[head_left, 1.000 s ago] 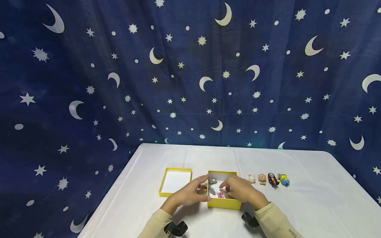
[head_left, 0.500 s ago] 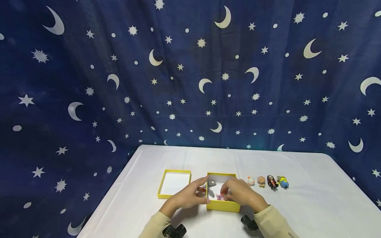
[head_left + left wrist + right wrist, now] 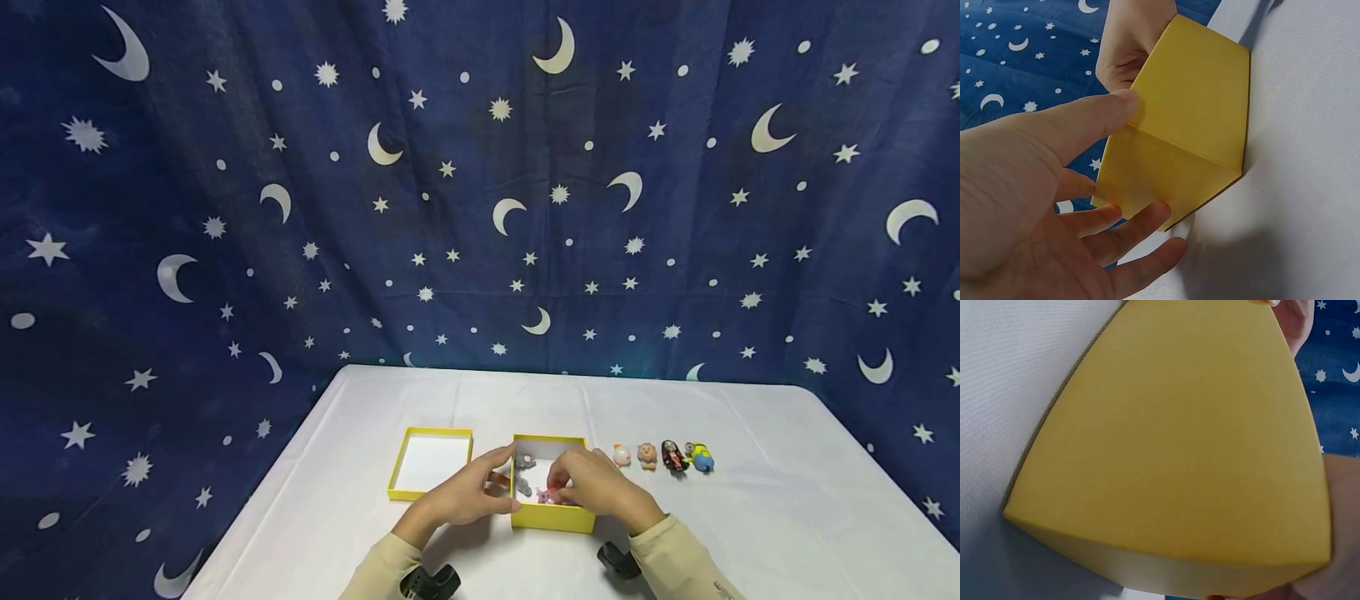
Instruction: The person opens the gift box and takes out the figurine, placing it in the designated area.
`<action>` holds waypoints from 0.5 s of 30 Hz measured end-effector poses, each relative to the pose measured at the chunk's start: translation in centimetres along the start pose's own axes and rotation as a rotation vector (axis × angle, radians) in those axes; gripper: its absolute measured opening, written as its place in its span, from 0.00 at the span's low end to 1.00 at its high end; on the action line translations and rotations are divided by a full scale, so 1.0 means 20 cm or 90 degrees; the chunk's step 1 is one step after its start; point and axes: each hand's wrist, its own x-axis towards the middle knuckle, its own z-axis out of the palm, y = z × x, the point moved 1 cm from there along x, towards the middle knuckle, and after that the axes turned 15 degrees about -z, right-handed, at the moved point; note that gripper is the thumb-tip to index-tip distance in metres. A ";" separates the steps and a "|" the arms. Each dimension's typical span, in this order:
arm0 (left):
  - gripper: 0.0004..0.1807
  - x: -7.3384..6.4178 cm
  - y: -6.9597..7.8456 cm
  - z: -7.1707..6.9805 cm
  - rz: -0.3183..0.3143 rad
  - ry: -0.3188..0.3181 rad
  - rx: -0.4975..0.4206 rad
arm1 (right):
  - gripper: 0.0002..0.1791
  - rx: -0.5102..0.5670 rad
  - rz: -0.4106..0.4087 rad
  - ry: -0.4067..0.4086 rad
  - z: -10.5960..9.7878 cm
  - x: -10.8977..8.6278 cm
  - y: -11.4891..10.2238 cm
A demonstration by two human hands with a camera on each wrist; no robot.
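A yellow open box (image 3: 553, 518) with a white inside stands in front of the person. Inside it lie two small grey figurines, one grey figurine (image 3: 526, 461) at the back left and another grey figurine (image 3: 523, 486) nearer the front. My right hand (image 3: 596, 483) reaches in over the right wall and pinches a small pink figurine (image 3: 547, 496) near the front; the fingers partly cover it. My left hand (image 3: 467, 493) rests against the box's left side, thumb on the front corner edge, fingers loosely extended along the wall (image 3: 1147, 169).
A shallow yellow-rimmed lid (image 3: 431, 462) lies to the left of the box. On the right, a row holds a white-and-orange figurine (image 3: 622, 454), a tan animal figurine (image 3: 647, 455), a dark-haired doll (image 3: 674, 457) and a yellow-and-blue figurine (image 3: 701, 457). A white cloth covers the table (image 3: 780, 500).
The right hand's fingers have closed in on the pink figurine inside the box. The left hand keeps its place at the box's side. The head view has shifted slightly.
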 end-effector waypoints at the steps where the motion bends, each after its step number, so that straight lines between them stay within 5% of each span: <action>1: 0.48 0.00 0.00 0.00 0.000 -0.002 -0.001 | 0.04 0.002 -0.005 -0.002 0.00 0.00 0.00; 15: 0.48 0.00 -0.01 -0.01 0.003 -0.010 0.004 | 0.10 0.058 -0.015 -0.014 0.01 0.02 0.02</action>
